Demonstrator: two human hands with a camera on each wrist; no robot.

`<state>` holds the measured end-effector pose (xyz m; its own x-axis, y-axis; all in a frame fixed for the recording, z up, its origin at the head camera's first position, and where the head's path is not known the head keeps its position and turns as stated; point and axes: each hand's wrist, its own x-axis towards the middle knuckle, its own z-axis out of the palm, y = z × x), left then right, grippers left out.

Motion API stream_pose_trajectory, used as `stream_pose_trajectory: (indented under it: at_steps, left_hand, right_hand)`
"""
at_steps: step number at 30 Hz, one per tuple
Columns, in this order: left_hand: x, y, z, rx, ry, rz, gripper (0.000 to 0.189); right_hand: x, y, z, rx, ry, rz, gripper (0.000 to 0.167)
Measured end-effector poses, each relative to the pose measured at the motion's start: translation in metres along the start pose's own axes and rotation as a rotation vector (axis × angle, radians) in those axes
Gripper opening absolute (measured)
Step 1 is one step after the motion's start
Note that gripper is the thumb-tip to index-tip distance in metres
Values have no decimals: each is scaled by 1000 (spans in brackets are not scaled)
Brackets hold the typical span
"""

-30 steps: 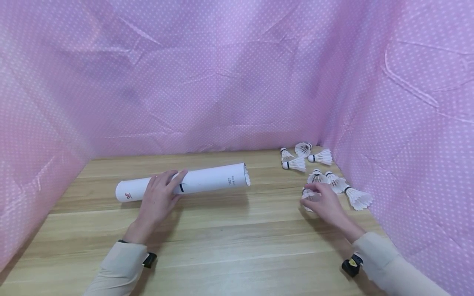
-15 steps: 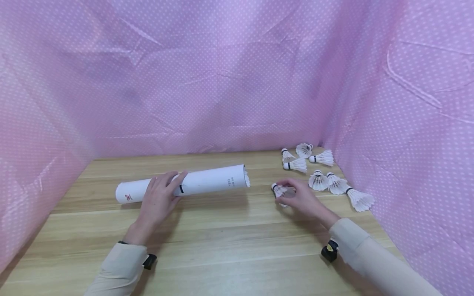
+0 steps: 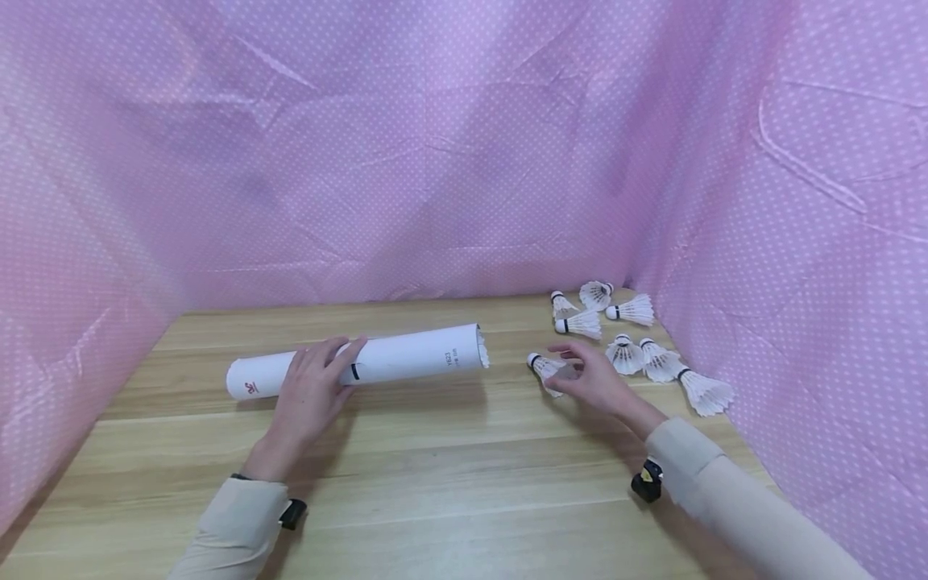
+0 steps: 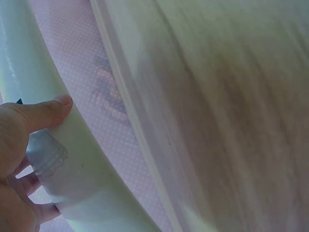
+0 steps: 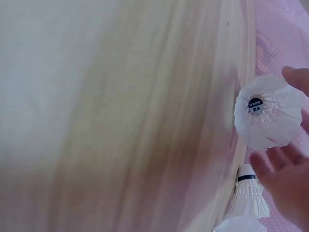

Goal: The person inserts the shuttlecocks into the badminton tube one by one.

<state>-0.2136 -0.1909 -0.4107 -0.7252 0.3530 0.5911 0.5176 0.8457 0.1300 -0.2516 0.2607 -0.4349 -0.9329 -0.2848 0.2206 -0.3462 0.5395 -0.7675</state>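
My left hand [image 3: 312,395] grips a white shuttlecock tube [image 3: 416,356] around its middle, thumb on the near side. The tube lies aslant on the table, and white feather edges show at its right end. Right of that end lies a white feather shuttlecock [image 3: 545,373], its black-banded cork pointing toward the tube. My right hand [image 3: 598,383] is at its feathers with thumb and fingers spread apart. From the right wrist, I look into this shuttlecock's skirt [image 5: 268,113], with fingertips on either side of it.
Several more shuttlecocks lie at the right: one group by the back edge, including a shuttlecock [image 3: 580,324], and others nearer, such as a shuttlecock [image 3: 705,391] by the right curtain. Pink dotted curtain [image 3: 428,161] encloses the wooden table [image 3: 435,491] at back and sides.
My right hand has brought one shuttlecock left, away from the near group, toward the tube's end, and its fingers have since spread. The left hand holds its place; the tube has rolled slightly.
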Motion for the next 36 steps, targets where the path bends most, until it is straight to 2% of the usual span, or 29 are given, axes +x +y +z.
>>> stream_pose_trajectory:
  at_steps: [8,13,17,24,36]
  left_hand:
    - [1,1,1,-4,-12,-7,88]
    - [1,2,1,-4,-9,-6,88]
    - [1,2,2,-7,-11,-7,89]
    - [2,4,3,-10,-24,-18,89]
    - [2,4,3,-6,-32,-22,87]
  right_hand:
    - [-17,-4,6,-61,139,151,79]
    - [-23,-3,16,-4,223,177,83]
    - [-24,-6,23,58,272,241,82]
    - [-21,-9,36,117,327,313,78]
    - [-19,-9,44,77,341,320,61]
